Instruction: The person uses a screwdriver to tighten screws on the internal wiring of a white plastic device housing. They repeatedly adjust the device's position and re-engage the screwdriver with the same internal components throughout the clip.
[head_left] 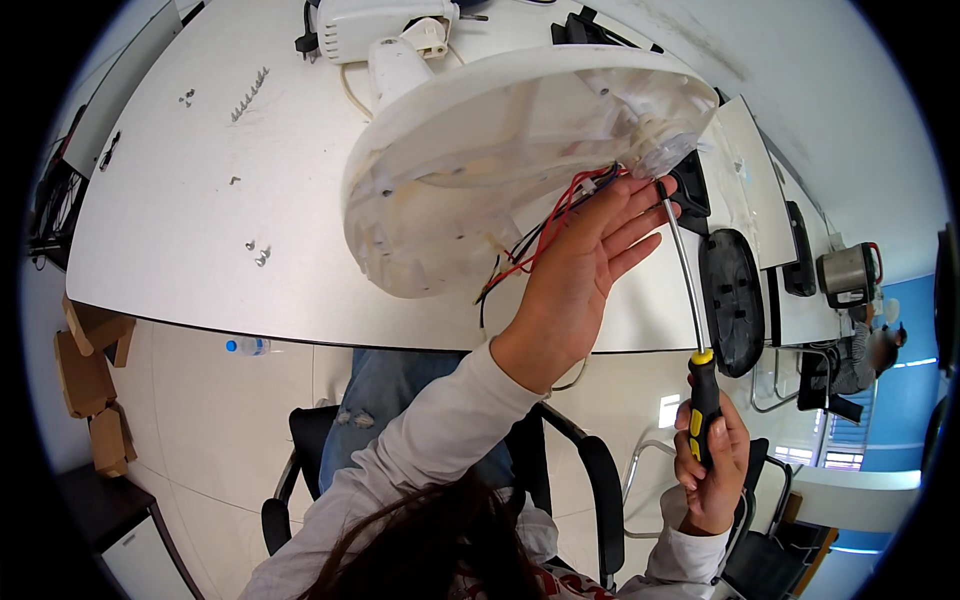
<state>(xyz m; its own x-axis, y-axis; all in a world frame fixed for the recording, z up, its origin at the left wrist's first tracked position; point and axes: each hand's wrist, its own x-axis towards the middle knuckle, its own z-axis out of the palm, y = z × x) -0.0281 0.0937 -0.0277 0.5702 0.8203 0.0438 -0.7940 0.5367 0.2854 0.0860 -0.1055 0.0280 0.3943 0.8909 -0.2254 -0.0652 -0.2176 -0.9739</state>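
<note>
Dark hair [420, 545] of the person is lying nearest to the camera at the bottom centre, with long white sleeves [430, 440] rising from it. At the upper left, small metal screws [250, 93] are resting in a row on the white table [180, 200]. In the middle, the left hand [575, 275] is spreading wide and flat, pressing against the underside of the round white plastic base [480, 150], which is tilting up above the table, with red and black wires [545, 225] hanging out beside the palm. At the lower right, the right hand [712, 460] is closing around the black and yellow handle of a long screwdriver [690, 300]; its tip is reaching the rim of the base near the wires. To do this well, I think the shaft should be staying straight on the screw and the wires should be kept away from the tip.
</note>
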